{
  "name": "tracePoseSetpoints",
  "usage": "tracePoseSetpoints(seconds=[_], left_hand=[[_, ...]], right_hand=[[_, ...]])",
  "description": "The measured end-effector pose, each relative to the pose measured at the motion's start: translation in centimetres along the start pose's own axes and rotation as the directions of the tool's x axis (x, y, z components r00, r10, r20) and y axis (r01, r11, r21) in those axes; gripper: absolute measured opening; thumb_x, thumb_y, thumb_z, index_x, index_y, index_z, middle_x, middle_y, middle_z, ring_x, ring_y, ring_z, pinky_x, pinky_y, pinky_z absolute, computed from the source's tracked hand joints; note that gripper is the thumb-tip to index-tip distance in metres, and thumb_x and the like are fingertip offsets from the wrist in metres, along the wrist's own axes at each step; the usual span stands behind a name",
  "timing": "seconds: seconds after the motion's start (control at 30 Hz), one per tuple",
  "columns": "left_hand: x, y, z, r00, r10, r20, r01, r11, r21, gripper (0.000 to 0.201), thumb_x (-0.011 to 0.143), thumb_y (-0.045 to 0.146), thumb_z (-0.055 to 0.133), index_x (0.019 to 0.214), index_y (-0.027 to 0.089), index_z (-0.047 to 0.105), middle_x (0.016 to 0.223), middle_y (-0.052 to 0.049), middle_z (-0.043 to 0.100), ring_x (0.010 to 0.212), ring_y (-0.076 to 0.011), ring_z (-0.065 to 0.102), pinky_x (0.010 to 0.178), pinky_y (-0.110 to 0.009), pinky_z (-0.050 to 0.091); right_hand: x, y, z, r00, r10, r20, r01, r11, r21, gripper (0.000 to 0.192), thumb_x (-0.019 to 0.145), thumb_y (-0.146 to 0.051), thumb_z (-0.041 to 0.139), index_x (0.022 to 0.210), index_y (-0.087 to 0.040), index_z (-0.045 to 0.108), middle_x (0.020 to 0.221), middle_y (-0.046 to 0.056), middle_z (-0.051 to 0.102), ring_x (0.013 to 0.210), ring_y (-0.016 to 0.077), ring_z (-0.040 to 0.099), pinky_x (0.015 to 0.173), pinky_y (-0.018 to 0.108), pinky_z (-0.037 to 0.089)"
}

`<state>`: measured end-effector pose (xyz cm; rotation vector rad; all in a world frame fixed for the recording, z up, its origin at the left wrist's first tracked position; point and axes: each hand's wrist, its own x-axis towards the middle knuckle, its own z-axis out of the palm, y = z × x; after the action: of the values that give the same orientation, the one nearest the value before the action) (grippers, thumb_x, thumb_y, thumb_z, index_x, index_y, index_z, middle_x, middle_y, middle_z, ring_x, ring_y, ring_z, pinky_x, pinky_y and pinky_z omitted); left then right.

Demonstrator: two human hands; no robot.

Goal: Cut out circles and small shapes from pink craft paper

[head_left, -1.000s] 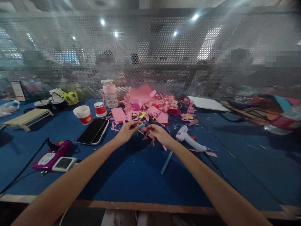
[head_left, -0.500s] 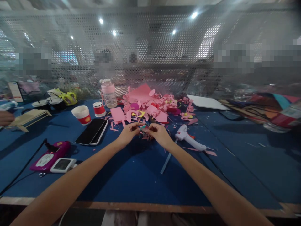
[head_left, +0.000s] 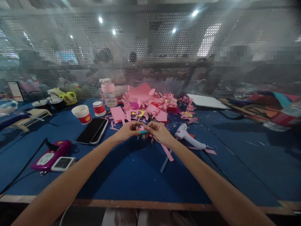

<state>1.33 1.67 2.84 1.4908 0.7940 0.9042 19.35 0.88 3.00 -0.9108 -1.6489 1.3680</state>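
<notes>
Above the blue table, my left hand (head_left: 127, 131) and my right hand (head_left: 160, 132) meet with fingers pinched together. Between the fingertips is a small paper piece with a teal strip (head_left: 143, 132) and some pink; the fingers hide most of it. A long pink paper strip (head_left: 167, 153) slants down from under my right hand, its upper end hidden. Small scraps (head_left: 150, 137) show just beneath my fingers, too blurred to tell apart. To the right of my right hand lies a white glue gun (head_left: 189, 137), with a clear glue stick (head_left: 166, 163) partly behind my wrist.
A heap of pink paper scraps (head_left: 150, 102) lies behind my hands. To the left are a phone (head_left: 90, 131), paper cups (head_left: 81, 113), a clear bottle (head_left: 108, 94) and a purple power strip (head_left: 50, 155). A white board (head_left: 207, 102) and a red-labelled bottle (head_left: 285, 117) are at right.
The pink strip now slants out below my right hand, where it did not show before. The teal piece shows more clearly. At far left, another person's hand has left the view.
</notes>
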Motion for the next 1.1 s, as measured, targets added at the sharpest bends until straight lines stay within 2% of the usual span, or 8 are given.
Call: tracePoseSetpoints(seconds=[0.13,0.3,0.47,0.6,0.77,0.9,1.03,1.1], left_hand=[[0.1,-0.3,0.0,0.998,0.059,-0.016,-0.058,0.996,0.073,0.043,0.063,0.025,0.069,0.104,0.013,0.059,0.056,0.006,0.049,0.051,-0.0051,0.047,0.055,-0.019,0.037],[0.3,-0.6,-0.1,0.996,0.085,-0.007,-0.084,0.987,0.141,0.042,0.064,0.027,0.067,0.103,0.013,0.060,0.057,0.005,0.048,0.051,-0.0055,0.044,0.052,-0.019,0.035],[0.1,-0.5,-0.2,0.992,0.121,-0.033,-0.111,0.970,0.215,0.037,0.067,0.023,0.064,0.103,0.014,0.060,0.060,0.004,0.050,0.055,-0.0070,0.045,0.057,-0.020,0.037],[-0.1,-0.2,0.1,0.988,0.145,-0.057,-0.123,0.948,0.293,0.034,0.068,0.022,0.062,0.102,0.017,0.061,0.075,0.000,0.055,0.066,-0.0096,0.049,0.063,-0.022,0.041],[-0.4,-0.1,0.7,0.974,0.198,-0.107,-0.140,0.904,0.404,0.028,0.068,0.029,0.063,0.094,0.022,0.065,0.093,-0.005,0.054,0.085,-0.0151,0.052,0.068,-0.025,0.045],[-0.3,-0.5,0.8,0.970,0.193,-0.145,-0.133,0.928,0.347,0.023,0.066,0.029,0.065,0.088,0.020,0.068,0.106,-0.007,0.056,0.097,-0.0196,0.053,0.073,-0.028,0.047],[0.0,-1.0,0.6,0.988,0.117,-0.100,-0.089,0.964,0.250,0.028,0.066,0.031,0.065,0.087,0.013,0.068,0.088,-0.008,0.067,0.082,-0.0187,0.060,0.078,-0.033,0.046],[0.1,-1.1,0.6,0.988,0.100,-0.119,-0.073,0.975,0.208,0.030,0.065,0.034,0.067,0.084,0.011,0.068,0.080,-0.007,0.069,0.074,-0.0179,0.062,0.076,-0.033,0.047]], right_hand=[[0.0,0.1,-0.1,1.000,0.000,-0.008,-0.001,1.000,-0.026,0.032,0.071,-0.048,0.059,0.074,-0.018,0.049,0.052,-0.001,0.062,0.051,0.0168,0.064,0.031,0.018,0.042],[0.0,-0.1,-0.3,1.000,0.007,0.015,-0.006,0.998,-0.069,0.033,0.073,-0.048,0.057,0.078,-0.015,0.055,0.059,0.003,0.066,0.052,0.0154,0.064,0.035,0.019,0.046],[-0.1,-0.2,-0.3,0.998,0.057,0.030,-0.055,0.996,-0.072,0.036,0.077,-0.047,0.053,0.090,-0.015,0.060,0.055,0.003,0.064,0.050,0.0161,0.064,0.035,0.019,0.047],[-0.1,-0.1,-0.3,0.999,0.024,0.030,-0.021,0.996,-0.087,0.034,0.077,-0.045,0.053,0.093,-0.016,0.061,0.051,0.001,0.061,0.048,0.0153,0.063,0.036,0.019,0.047],[-0.1,0.2,-0.5,1.000,-0.001,0.007,0.002,0.986,-0.169,0.028,0.078,-0.040,0.052,0.091,-0.017,0.061,0.052,-0.001,0.061,0.048,0.0135,0.062,0.038,0.018,0.046],[-0.1,0.5,-0.6,1.000,0.009,0.022,-0.005,0.984,-0.177,0.028,0.078,-0.042,0.052,0.087,-0.017,0.061,0.054,-0.001,0.061,0.047,0.0130,0.061,0.037,0.019,0.046],[0.0,0.7,-0.7,0.999,0.046,0.008,-0.042,0.971,-0.237,0.034,0.078,-0.048,0.049,0.074,-0.015,0.059,0.053,-0.001,0.063,0.031,0.0078,0.049,0.033,0.018,0.040],[0.0,0.7,-0.7,0.999,0.041,0.012,-0.037,0.967,-0.252,0.038,0.079,-0.050,0.046,0.072,-0.015,0.058,0.053,0.000,0.063,0.029,0.0068,0.046,0.032,0.018,0.037]])
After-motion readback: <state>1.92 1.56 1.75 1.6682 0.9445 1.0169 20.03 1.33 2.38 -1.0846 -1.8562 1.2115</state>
